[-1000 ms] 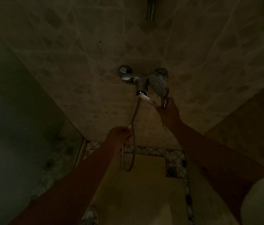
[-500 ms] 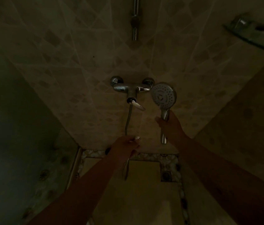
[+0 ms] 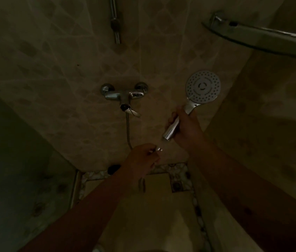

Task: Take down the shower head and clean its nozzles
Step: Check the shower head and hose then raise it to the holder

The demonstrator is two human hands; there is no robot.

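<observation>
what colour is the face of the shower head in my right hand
The round shower head's face looks pale grey-white, dotted with small dark nozzle holes, seen in the dim head view.

text: none legible | labels: none; frame too dim

Glossy chrome-look metal on the shower head handle, matt pale grey on its dotted face. Same bright polished metal on the mixer tap, the wall rail and the corner shelf rim; ribbed, duller metal on the hose. Smooth, faintly sheened mottled beige tile on the wall.
</observation>
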